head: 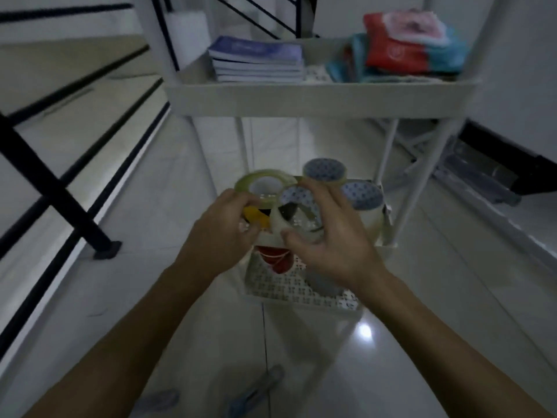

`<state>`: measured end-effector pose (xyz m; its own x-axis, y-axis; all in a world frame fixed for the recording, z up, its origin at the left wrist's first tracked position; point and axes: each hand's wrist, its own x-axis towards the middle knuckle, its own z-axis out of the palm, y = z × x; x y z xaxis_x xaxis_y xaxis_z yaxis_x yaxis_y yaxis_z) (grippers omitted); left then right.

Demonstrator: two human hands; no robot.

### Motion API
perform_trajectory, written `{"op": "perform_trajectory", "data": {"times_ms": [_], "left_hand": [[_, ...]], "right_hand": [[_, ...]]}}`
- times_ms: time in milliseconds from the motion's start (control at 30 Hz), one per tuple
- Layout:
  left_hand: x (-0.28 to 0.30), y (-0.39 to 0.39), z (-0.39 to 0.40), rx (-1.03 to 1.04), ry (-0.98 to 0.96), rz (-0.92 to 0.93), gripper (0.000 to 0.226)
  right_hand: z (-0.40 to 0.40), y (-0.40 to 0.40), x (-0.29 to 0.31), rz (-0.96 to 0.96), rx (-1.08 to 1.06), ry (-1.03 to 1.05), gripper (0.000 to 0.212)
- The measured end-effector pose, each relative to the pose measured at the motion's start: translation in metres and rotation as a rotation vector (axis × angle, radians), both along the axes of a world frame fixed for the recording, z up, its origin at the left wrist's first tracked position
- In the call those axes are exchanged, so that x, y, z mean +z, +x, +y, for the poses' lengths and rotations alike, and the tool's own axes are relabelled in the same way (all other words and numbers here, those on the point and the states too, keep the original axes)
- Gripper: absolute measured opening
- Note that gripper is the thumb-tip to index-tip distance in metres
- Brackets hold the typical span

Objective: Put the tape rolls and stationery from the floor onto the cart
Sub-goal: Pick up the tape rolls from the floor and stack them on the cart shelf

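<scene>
A white cart stands ahead with an upper shelf [301,95] and a lower perforated shelf [280,289]. Both my hands hold a cluster of tape rolls over the lower shelf. My left hand [223,227] grips a greenish clear tape roll [262,179] and a yellow-and-black roll [256,218]. My right hand [328,233] is wrapped around a clear tape roll [298,203]. Two more clear rolls with blue-patterned cores [325,170] [364,197] stand just behind my fingers. A red tape roll [278,257] lies on the lower shelf under my hands.
A stack of notebooks [259,61] and red and blue packets [404,52] fill the upper shelf. Blurred bluish stationery [256,390] [159,399] lies on the glossy floor near my arms. A black stair railing [60,188] runs on the left, a white wall on the right.
</scene>
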<state>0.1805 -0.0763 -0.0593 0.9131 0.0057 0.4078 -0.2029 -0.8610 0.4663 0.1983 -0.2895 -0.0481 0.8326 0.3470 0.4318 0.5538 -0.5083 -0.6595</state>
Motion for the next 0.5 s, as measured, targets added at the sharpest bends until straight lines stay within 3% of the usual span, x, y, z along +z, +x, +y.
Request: {"op": "perform_trajectory", "data": {"times_ms": [133,367,500], "left_hand": [[-0.018,0.016,-0.002,0.014,0.120,0.140,0.043],[-0.032,0.024,0.008,0.003,0.085,0.120,0.034],[-0.042,0.023,0.019,-0.065,0.066,0.068,0.033]], "right_hand": [[0.041,0.050,0.009,0.022,-0.016,-0.106,0.075],[0.083,0.104,0.004,0.024,-0.043,-0.301,0.069],[0.098,0.117,0.002,0.106,-0.046,-0.294,0.062]]}}
